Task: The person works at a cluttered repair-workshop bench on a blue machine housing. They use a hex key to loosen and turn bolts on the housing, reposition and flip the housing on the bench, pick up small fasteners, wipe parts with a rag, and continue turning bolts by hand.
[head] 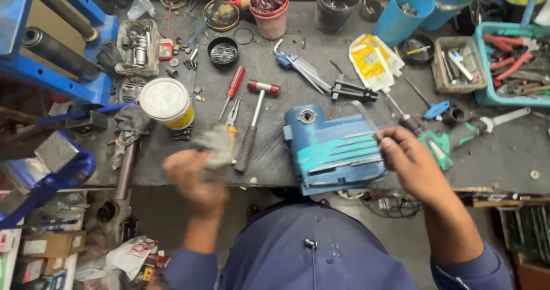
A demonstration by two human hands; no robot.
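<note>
A: Right hand (408,163)?
B: Gripping blue housing (335,149), worktop (286,66) centre.
A: Left hand (192,175)?
B: Blurred, closed around grey rag (215,141), nine o'clock of housing, beside hammer (252,124).

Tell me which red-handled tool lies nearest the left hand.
The pliers, just above the left hand. The red screwdriver and red-headed mallet lie farther up and right.

Red-handled screwdriver (235,83) beside red-headed mallet (254,118) on dark bench. White-lidded yellow tin (167,102) left of them. Hex key set (301,67) centre back. Yellow pouches (372,61), blue cup (403,14), teal tray with pliers (510,66) right.
</note>
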